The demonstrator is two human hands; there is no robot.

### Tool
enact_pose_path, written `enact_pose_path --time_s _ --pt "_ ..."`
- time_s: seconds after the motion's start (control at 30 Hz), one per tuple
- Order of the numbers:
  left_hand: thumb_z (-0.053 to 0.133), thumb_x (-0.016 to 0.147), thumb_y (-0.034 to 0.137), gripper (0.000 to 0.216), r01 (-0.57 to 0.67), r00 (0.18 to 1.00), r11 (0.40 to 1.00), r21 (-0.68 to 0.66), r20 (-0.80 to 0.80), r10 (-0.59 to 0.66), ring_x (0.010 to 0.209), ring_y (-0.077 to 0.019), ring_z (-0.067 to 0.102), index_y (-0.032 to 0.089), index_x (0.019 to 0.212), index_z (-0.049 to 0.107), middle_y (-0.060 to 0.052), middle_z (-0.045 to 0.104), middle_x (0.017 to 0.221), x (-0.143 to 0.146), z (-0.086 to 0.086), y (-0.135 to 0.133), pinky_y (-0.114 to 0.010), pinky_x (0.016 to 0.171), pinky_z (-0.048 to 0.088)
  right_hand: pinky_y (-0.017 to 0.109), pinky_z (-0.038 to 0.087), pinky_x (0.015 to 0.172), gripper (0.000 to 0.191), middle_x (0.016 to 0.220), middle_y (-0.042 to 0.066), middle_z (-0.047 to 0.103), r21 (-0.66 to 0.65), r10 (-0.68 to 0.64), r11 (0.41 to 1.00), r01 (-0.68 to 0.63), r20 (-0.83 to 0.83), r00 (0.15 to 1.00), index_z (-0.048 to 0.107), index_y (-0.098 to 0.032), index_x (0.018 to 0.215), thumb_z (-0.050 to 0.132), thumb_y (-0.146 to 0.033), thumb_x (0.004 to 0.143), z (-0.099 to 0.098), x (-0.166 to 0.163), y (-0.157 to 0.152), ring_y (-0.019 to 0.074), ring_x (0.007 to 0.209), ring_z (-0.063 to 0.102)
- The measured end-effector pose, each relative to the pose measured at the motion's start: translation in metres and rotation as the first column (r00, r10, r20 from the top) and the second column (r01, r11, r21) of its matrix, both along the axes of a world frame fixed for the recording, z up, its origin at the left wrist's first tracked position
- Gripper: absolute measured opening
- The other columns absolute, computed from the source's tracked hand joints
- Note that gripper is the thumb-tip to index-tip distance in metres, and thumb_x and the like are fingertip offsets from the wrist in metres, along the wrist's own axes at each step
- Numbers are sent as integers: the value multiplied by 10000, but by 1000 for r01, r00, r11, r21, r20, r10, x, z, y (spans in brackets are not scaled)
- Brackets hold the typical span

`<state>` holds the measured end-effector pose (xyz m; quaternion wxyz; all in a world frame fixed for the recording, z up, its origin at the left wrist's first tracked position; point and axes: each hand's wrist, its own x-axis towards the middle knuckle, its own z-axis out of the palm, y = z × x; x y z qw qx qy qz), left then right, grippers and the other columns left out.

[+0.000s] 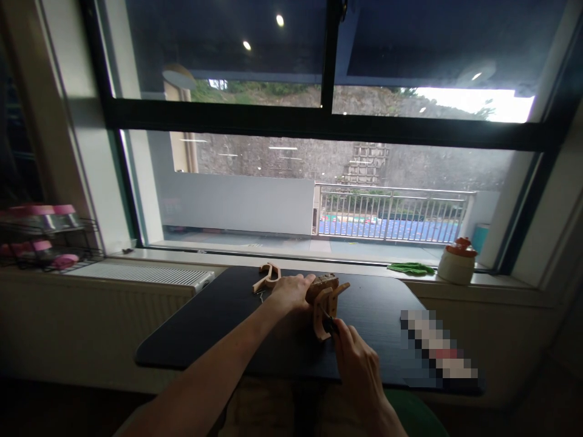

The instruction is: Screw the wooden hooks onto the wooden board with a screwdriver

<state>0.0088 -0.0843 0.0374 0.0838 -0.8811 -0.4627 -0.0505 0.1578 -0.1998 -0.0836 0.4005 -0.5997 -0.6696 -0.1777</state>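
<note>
On the dark table, my left hand is closed around the far end of a brown wooden block. Pale curved wooden pieces stand against this block, like legs or arms of a small wooden figure. My right hand grips a screwdriver by its black handle, with the thin shaft pointing at the nearer curved piece. Whether its tip sits in a screw is too small to tell. Left of my left hand lie more loose curved wooden pieces, with a few small screws close by.
A pixelated flat object lies on the right part of the table. Behind, the window sill holds a green cloth and a white pot with an orange lid. A radiator and a wire rack with pink-lidded jars are left.
</note>
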Motion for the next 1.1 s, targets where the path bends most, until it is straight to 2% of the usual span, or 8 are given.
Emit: enact_pose_path --time_s 0.07,0.17,0.27,0.47,0.57,0.77,0.9,1.1 --pt "528 621 621 717 -1 1000 1000 4 -1 1 908 -317 602 269 1230 389 -123 589 1052 0 -1 0 -423 739 475 210 431 591 356 900 82 637 37 17 999 -18 32 999 508 -170 1194 320 -204 894 -2 -2 0 144 728 620" --pt "526 618 622 682 -1 1000 1000 11 -2 1 893 -315 607 269 1192 419 -116 595 1031 -1 -2 0 -416 726 480 231 443 597 359 943 75 641 51 43 998 -41 -46 998 476 -180 1186 308 -206 869 -6 -3 1 155 763 627" --pt "528 602 638 689 5 1000 1000 16 2 -6 893 -316 608 278 1179 422 -105 600 1020 -2 -3 1 -416 718 484 233 423 539 284 877 36 669 -15 5 1000 -7 -137 991 469 -209 1124 314 -256 891 -10 1 2 153 689 639" --pt "520 602 647 702 11 1000 1000 16 7 -11 880 -329 608 279 1191 414 -109 600 1014 -2 -4 2 -444 702 484 236 351 490 253 729 -1 674 -117 -64 992 53 -91 994 455 -224 1099 310 -338 925 -10 4 4 167 604 647" --pt "531 596 645 714 7 1000 1000 18 11 -8 882 -332 608 278 1197 412 -113 598 1021 -1 -4 2 -447 704 485 239 322 478 258 665 -14 668 -183 -104 980 76 -145 984 450 -222 1065 295 -377 928 -3 1 1 175 571 647" --pt "552 586 633 733 0 1000 1000 15 12 0 891 -327 608 273 1208 409 -112 599 1027 -1 -3 1 -440 718 486 250 327 526 204 705 -19 680 -280 -109 959 42 -230 967 448 -233 1022 319 -340 904 9 -2 -8 182 604 646" --pt "560 591 609 712 1 1000 1000 15 12 -1 887 -323 610 273 1201 416 -109 601 1021 -2 -3 1 -438 713 488 261 331 538 212 723 -31 675 -282 -107 959 36 -241 965 419 -239 1068 355 -286 871 6 -1 -9 189 616 642" --pt "556 592 616 692 6 1000 1000 14 18 -6 874 -321 612 273 1179 430 -108 603 1009 -2 -2 0 -435 706 489 259 320 497 205 796 8 691 -254 -135 963 85 -187 973 480 -222 996 341 -337 897 15 -2 -7 204 660 661"
